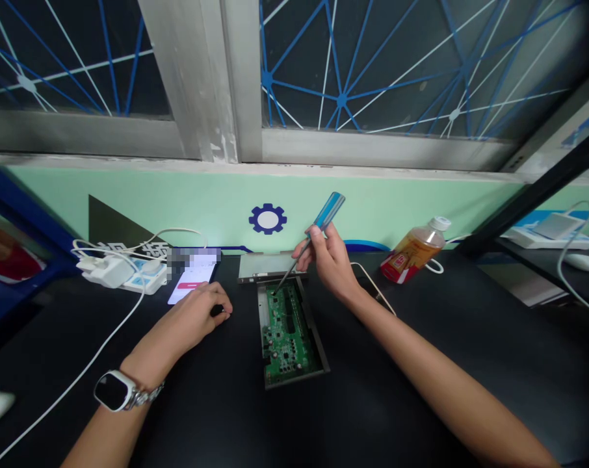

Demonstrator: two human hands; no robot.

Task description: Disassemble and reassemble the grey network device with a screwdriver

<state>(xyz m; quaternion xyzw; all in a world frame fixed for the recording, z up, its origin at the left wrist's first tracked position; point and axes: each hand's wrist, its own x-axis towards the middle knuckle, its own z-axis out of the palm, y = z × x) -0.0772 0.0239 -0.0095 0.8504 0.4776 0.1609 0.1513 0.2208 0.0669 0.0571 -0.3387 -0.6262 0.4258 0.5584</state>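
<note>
My right hand grips a screwdriver with a translucent blue handle. Its thin shaft slants down to the left, and the tip meets or hovers just over the upper end of a green circuit board. That board lies inside a shallow metal case on the table. Left of the case, my left hand rests on the table with curled fingers, close to the lower edge of a lit phone. A dark spot shows between its thumb and fingers; what it is cannot be made out.
Behind the case lies a flat metal plate. A power strip with white plugs and cables stands at the left back. On the right, a drink bottle leans by a white cable. The wall and window close off the back.
</note>
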